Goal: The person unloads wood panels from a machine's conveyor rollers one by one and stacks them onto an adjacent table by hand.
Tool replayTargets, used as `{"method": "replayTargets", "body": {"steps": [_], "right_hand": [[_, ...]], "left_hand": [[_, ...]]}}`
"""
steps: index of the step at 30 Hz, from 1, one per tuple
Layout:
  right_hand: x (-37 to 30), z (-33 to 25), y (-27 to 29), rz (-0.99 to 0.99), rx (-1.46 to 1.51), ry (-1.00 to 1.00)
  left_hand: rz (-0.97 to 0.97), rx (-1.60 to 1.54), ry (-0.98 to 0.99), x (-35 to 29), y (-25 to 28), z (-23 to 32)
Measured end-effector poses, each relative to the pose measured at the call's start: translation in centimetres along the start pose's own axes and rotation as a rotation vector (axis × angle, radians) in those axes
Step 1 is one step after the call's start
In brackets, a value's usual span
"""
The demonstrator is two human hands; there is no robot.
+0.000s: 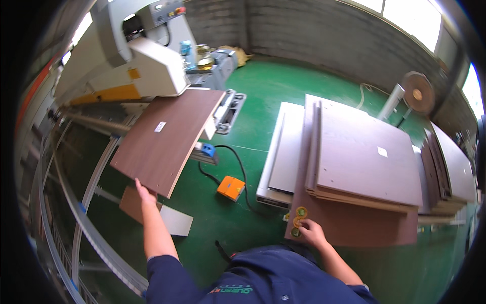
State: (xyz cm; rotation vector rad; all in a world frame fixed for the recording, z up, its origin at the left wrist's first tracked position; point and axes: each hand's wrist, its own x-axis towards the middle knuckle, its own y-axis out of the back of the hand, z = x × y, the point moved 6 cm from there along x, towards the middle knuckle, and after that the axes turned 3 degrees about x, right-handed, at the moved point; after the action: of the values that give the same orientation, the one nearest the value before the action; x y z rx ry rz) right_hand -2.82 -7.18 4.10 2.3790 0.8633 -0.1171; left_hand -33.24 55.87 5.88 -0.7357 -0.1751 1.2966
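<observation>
A worker in a dark blue top stands over a green workshop floor, arms spread between 2 sets of boards. The left hand (143, 191) presses against the near edge of a brown wood-grain panel (167, 139), which lies tilted on the feed table of a pale grey machine (142, 66); the fingers rest on the board's lower corner, and whether they curl under it cannot be told. A small white label sits on the panel's upper face. Below the panel, 2 smaller offcuts (172, 219) lie on the floor beside a curved rail.

The right hand (311, 232) rests on the near corner of a large brown board (354, 223) at the bottom of a stack of panels (367, 157), its fingers loosely bent beside 3 small yellow-green rolls (299, 217); how firmly it holds any of them is unclear. An orange foot pedal (231, 188) with a black cable lies on the floor between the 2 work areas. A pedestal fan (418, 93) stands behind the stack.
</observation>
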Motion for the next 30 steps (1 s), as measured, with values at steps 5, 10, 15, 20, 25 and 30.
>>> {"method": "replayTargets", "body": {"steps": [5, 10, 15, 20, 25, 30], "right_hand": [[1.6, -5.4, -1.9, -0.123, 0.188, 0.054], [4.6, -7.4, -4.8, -0.258, 0.375, 0.057], [7.4, -11.1, -6.8, -0.347, 0.875, -0.146], [11.1, -13.6, -8.2, -0.438, 1.336, -0.173], [10.6, -17.4, -6.9, -0.554, 1.332, -0.173], [8.2, -16.9, -7.4, -0.545, 1.229, -0.232]], "left_hand": [[0.051, 0.117, 0.019, -4.2, -4.6, -2.7], [-0.050, 0.029, 0.002, -10.4, -8.4, -6.4], [-0.008, -0.043, 0.081, -19.2, -12.6, -10.3], [-0.159, -0.148, 0.188, -24.7, -14.6, -14.5], [-0.237, -0.172, 0.274, -27.8, -13.8, -15.6], [-0.275, -0.211, 0.270, -27.4, -11.9, -13.4]]}}
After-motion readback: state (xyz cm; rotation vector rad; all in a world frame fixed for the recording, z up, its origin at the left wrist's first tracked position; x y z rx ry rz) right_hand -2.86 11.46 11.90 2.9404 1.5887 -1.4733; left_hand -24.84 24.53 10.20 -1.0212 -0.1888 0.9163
